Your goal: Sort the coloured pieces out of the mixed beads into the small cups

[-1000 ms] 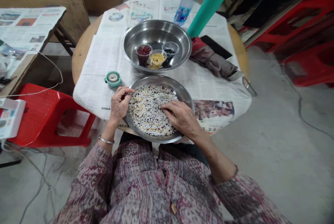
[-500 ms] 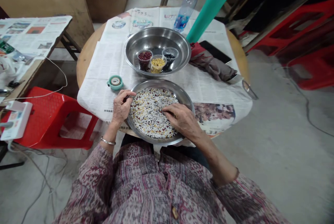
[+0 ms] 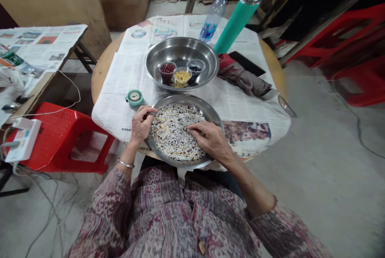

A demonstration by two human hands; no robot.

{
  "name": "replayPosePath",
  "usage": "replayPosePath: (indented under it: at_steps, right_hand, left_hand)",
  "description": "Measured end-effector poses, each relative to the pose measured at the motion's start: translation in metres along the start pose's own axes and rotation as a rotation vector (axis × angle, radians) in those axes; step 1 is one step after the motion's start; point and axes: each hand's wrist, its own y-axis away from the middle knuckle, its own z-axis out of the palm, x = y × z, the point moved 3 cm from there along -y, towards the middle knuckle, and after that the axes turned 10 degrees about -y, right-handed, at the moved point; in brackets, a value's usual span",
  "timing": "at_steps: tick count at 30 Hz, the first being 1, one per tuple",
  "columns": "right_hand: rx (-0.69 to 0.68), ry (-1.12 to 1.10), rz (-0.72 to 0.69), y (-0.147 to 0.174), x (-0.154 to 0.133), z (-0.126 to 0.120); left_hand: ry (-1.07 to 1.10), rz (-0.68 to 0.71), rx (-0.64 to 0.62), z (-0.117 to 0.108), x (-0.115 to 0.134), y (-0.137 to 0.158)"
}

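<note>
A round steel tray [image 3: 215, 119] sits at the near edge of the table, spread with white grains mixed with red, yellow and dark beans [image 3: 177, 133]. My left hand [image 3: 140, 123] rests at the tray's left rim with its fingers curled; what they hold, if anything, is hidden. Over the right half of the grains, my right hand [image 3: 210, 137] pinches thumb and fingertips together, too small a spot to show what is between them. Behind the tray, a steel basin [image 3: 180, 43] holds clear cups of red beans [image 3: 167, 72], yellow beans [image 3: 181, 78] and black beans [image 3: 195, 69].
Left of the tray lies a green tape roll [image 3: 134, 97]. A water bottle [image 3: 212, 17], a green thermos [image 3: 237, 23], a phone [image 3: 248, 64] and a folded umbrella [image 3: 243, 79] are at the back right. A red stool [image 3: 60, 137] with a power strip [image 3: 24, 141] stands left.
The view has shifted slightly, so the table sits a little lower in it. Both hands keep nearly the same places at the tray, with the right fingertips still pinched over the grains.
</note>
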Motion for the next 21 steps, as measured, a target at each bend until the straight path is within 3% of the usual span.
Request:
replayPosePath:
  at_steps: [21]
  right_hand:
    - [0.069,-0.089,0.066,-0.0008,-0.001,-0.0044]
  left_hand:
    - [-0.029,0.007,-0.001,0.0002,-0.0001,-0.0006]
